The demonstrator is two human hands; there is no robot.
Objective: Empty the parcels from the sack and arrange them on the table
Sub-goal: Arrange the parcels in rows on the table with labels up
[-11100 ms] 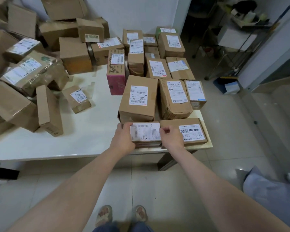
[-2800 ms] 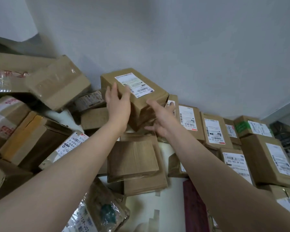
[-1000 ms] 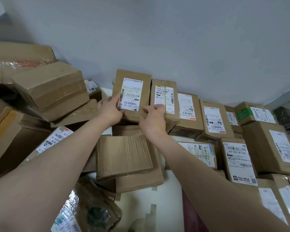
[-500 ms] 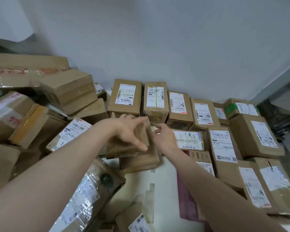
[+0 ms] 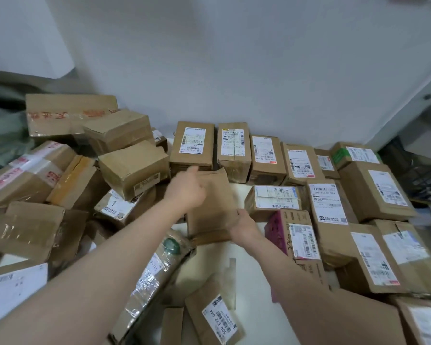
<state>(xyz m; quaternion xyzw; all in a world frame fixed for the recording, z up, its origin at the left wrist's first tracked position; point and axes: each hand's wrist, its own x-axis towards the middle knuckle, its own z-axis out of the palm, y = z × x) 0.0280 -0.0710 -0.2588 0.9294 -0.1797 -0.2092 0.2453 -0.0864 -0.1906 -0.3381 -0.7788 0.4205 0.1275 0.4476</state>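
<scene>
Labelled boxes (image 5: pixel 266 155) stand in neat rows on the right; a jumbled heap (image 5: pixel 132 168) on the left awaits sorting. The right hand (image 5: pixel 244 224) grips a flat brown parcel (image 5: pixel 210 207) lying mid-table (image 5: pixel 249 247); the blurred left hand (image 5: pixel 187 192) touches it, grip unclear

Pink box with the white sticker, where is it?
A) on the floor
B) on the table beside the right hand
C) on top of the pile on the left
B: the pink box stands on the table, just right of the right hand gripping a plain brown box.

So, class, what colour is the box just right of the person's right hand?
The box shows magenta pink, with a white label, in the head view.
</scene>
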